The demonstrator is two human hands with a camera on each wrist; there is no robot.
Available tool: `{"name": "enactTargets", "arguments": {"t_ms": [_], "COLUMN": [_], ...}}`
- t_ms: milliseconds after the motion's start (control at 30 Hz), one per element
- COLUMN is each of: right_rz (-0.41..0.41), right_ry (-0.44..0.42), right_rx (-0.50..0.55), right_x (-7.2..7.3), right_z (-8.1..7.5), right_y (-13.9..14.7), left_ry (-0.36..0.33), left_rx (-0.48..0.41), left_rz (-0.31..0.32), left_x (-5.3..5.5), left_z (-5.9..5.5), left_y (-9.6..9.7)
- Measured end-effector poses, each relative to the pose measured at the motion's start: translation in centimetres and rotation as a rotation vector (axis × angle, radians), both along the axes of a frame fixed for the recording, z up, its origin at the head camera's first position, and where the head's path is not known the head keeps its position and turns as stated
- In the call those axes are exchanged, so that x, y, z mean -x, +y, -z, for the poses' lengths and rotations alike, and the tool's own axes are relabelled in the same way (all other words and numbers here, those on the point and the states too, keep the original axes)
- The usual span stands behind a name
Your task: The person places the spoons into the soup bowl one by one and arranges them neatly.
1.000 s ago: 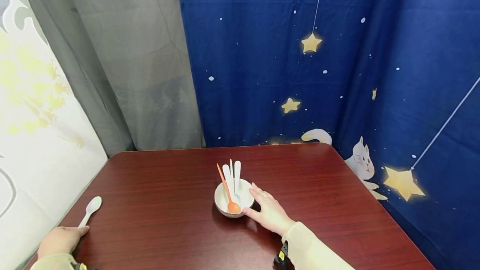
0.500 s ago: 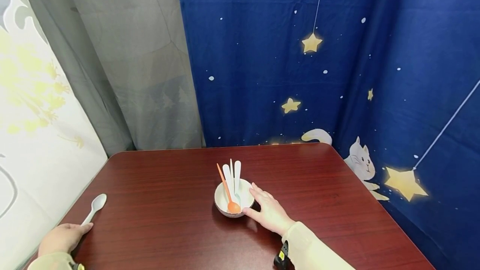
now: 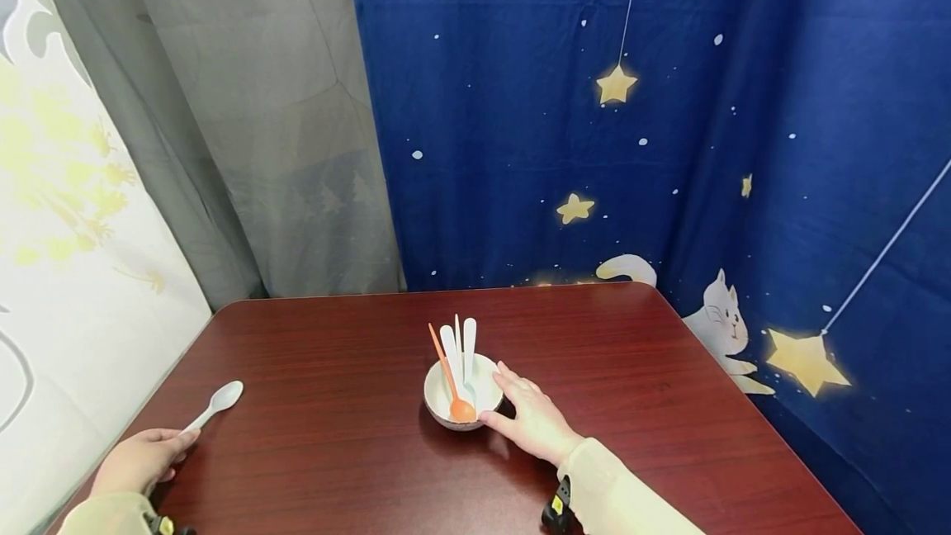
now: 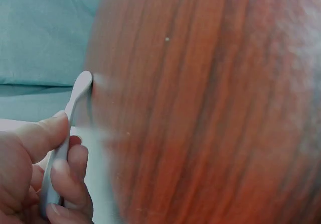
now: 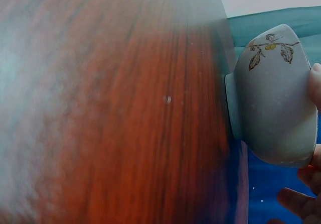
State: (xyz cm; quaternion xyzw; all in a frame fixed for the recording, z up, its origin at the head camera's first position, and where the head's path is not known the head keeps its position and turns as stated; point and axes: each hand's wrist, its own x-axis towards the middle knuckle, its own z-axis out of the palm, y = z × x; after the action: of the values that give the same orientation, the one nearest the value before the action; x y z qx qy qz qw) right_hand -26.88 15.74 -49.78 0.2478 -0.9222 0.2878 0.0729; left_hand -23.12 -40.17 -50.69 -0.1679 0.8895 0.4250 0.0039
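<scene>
My left hand (image 3: pixel 144 462) pinches a white spoon (image 3: pixel 225 395) by its handle, above the table's left side. In the left wrist view, thumb and curled fingers grip that handle, and the spoon's bowl end points away from the hand. A white bowl (image 3: pixel 486 384) stands upright mid-table. Inside lean an orange spoon (image 3: pixel 463 411), its bowl end down, and several white utensils (image 3: pixel 470 341) with handles up. My right hand (image 3: pixel 537 423) rests against the bowl's right rim, thumb and fingers spread apart. The right wrist view shows leaf patterns on the bowl's outside.
The dark red-brown wooden table (image 3: pixel 334 353) has rounded far corners. Behind it hang a grey curtain (image 3: pixel 297 188) and a blue star-patterned curtain (image 3: pixel 520 147). A white patterned cloth (image 3: pixel 74 229) borders the left edge. Black wrist straps show at both sleeves.
My left hand has moved right and slightly away from me, carrying the white spoon, which has turned to point more to the right. The right hand and bowl have stayed put.
</scene>
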Motion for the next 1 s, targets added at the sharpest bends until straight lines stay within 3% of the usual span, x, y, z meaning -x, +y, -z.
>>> {"name": "enactTargets", "arguments": {"t_ms": [133,267,367,467,767,1000], "right_rz": [0.002,0.006,0.007,0.009,0.013,0.016], "right_ry": [-0.008,-0.014,-0.013,-0.013,-0.021,-0.017], "right_rx": [-0.005,-0.009,-0.008,-0.007,-0.004,-0.005], "right_x": [0.1,0.1,0.0,-0.1,-0.2,-0.1], "right_z": [0.0,0.0,0.0,0.0,-0.1,0.0], "right_y": [0.0,0.0,0.0,0.0,-0.1,-0.1], "left_ry": [0.009,0.002,0.01,0.034,0.134,0.233], "left_rx": [0.031,0.017,-0.032,-0.109,-0.41,-0.868], "left_rz": [-0.021,0.0,0.019,-0.004,-0.294,-0.428], "left_x": [0.0,0.2,0.4,0.4,0.5,1.0], "left_z": [-0.2,-0.5,-0.5,-0.4,-0.2,-0.2], "left_y": [0.4,0.8,0.9,1.0,2.3,3.4]}}
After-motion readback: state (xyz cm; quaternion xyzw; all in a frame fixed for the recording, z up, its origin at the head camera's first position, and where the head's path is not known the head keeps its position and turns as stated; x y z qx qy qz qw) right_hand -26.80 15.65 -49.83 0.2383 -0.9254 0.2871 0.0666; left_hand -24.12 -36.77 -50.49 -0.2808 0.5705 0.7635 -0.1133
